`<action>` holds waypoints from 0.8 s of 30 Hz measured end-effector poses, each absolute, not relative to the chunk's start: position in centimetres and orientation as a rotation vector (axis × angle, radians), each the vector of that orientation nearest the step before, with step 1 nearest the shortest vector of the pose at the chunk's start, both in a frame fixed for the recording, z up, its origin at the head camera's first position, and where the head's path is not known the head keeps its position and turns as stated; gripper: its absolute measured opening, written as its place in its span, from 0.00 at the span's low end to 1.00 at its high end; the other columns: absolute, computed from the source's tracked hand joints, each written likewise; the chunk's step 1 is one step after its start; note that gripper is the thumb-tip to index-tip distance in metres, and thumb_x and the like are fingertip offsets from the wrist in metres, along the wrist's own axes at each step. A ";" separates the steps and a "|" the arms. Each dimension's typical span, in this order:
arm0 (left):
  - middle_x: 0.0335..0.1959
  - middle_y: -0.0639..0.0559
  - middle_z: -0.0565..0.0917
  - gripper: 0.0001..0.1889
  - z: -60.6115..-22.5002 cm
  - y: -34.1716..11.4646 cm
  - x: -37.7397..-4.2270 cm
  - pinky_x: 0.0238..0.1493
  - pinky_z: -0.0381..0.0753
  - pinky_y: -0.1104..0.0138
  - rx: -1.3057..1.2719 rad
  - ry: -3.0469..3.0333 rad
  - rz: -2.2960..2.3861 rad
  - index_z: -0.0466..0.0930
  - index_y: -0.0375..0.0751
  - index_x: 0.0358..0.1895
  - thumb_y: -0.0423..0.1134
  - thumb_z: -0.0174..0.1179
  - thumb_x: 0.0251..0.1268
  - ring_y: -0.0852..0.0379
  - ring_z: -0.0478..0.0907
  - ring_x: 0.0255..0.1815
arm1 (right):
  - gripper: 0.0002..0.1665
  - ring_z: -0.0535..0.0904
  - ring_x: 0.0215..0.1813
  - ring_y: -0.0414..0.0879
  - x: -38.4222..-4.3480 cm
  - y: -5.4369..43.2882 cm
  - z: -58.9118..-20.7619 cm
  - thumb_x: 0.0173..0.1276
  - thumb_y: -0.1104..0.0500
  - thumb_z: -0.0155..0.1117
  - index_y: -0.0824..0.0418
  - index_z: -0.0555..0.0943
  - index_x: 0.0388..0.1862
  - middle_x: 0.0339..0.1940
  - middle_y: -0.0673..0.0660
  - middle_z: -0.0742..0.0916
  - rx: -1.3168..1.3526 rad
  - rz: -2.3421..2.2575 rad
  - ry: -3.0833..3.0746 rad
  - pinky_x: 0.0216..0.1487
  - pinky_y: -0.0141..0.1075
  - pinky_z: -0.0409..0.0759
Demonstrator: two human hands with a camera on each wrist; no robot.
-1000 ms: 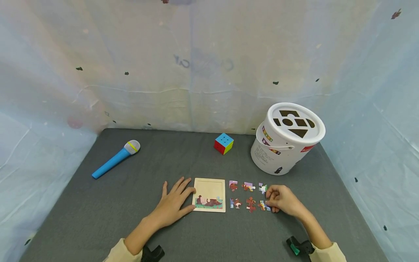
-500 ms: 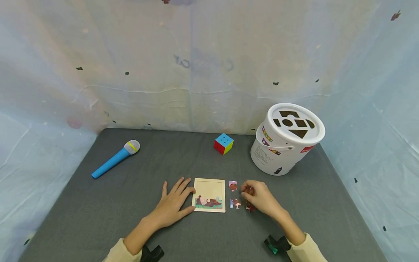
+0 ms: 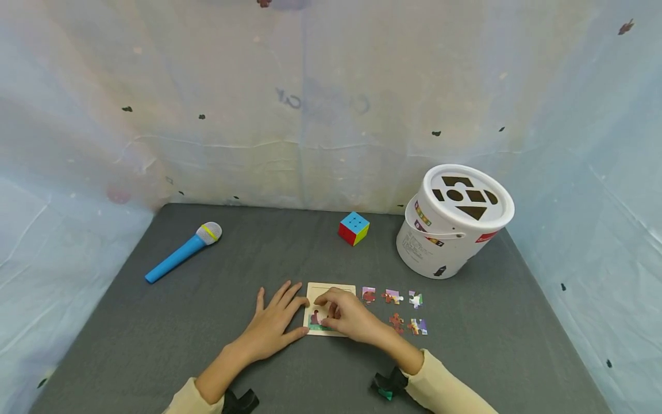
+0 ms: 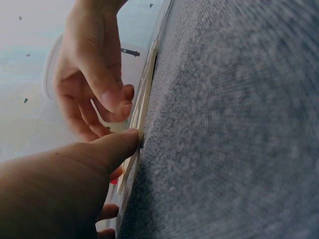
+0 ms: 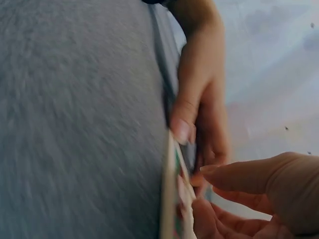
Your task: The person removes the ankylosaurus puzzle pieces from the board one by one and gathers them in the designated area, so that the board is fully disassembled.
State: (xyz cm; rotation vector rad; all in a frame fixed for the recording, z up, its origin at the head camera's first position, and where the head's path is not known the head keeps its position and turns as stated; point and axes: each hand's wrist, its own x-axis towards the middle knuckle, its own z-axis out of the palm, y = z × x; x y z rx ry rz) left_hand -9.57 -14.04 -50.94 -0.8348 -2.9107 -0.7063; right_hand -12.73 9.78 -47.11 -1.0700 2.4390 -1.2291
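My left hand (image 3: 276,322) rests on the table with fingers spread. Its thumb and index fingertip touch the left edge of a wooden puzzle board (image 3: 331,285). A cartoon picture strip (image 3: 314,321) shows along the board's lower part. My right hand (image 3: 349,316) hovers over the board, loosely bent. In the right wrist view its fingertips (image 5: 204,214) stand apart, and I see nothing held between them. Right of the board lie loose jigsaw pieces: three in a top row, including a purple and brown piece (image 3: 368,295), and a brown piece (image 3: 396,323) and a blue-yellow piece (image 3: 418,326) below.
A Rubik's cube (image 3: 354,228) stands behind the board. At the back right is a white bucket (image 3: 429,253) with shape holes in its lid. A blue toy microphone (image 3: 178,259) lies at the left. Pale sheeting (image 3: 331,115) surrounds the grey table (image 3: 258,247).
My right hand has swept left from the far pieces, across the middle ones, to over the board. The lower-left piece no longer shows where the hand now is. My left hand has stayed put.
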 end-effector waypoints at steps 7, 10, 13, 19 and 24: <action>0.78 0.42 0.58 0.27 -50.8 -14.0 -9.6 0.63 0.36 0.24 -0.839 -2.936 -0.714 0.71 0.54 0.65 0.61 0.58 0.69 0.37 0.48 0.79 | 0.20 0.68 0.25 0.32 -12.1 8.5 -48.0 0.62 0.70 0.71 0.65 0.81 0.53 0.46 0.57 0.78 -1.026 -1.151 2.520 0.28 0.26 0.71; 0.78 0.42 0.58 0.26 -50.7 -14.0 -9.6 0.63 0.36 0.24 -0.832 -2.939 -0.715 0.71 0.54 0.65 0.61 0.58 0.69 0.37 0.48 0.79 | 0.19 0.69 0.25 0.33 -12.1 8.4 -48.1 0.61 0.71 0.71 0.65 0.81 0.51 0.44 0.56 0.79 -1.034 -1.176 2.538 0.29 0.27 0.72; 0.78 0.41 0.58 0.26 -50.6 -14.0 -9.5 0.63 0.37 0.24 -0.832 -2.935 -0.728 0.72 0.54 0.64 0.60 0.58 0.69 0.36 0.48 0.79 | 0.17 0.72 0.27 0.36 -12.1 8.5 -48.2 0.61 0.71 0.71 0.66 0.82 0.49 0.39 0.56 0.81 -1.060 -1.173 2.553 0.31 0.27 0.73; 0.78 0.40 0.59 0.25 -50.6 -14.0 -9.5 0.63 0.36 0.24 -0.827 -2.931 -0.742 0.73 0.53 0.63 0.59 0.60 0.69 0.36 0.48 0.79 | 0.14 0.73 0.29 0.40 -12.1 8.5 -48.4 0.61 0.72 0.70 0.66 0.83 0.46 0.34 0.56 0.80 -1.060 -1.156 2.560 0.33 0.27 0.73; 0.78 0.41 0.59 0.25 -50.7 -14.0 -9.5 0.63 0.37 0.24 -0.824 -2.937 -0.723 0.73 0.53 0.63 0.59 0.60 0.68 0.36 0.49 0.79 | 0.14 0.74 0.30 0.42 -12.1 8.5 -48.4 0.59 0.72 0.71 0.66 0.83 0.45 0.32 0.56 0.78 -1.055 -1.142 2.546 0.33 0.28 0.73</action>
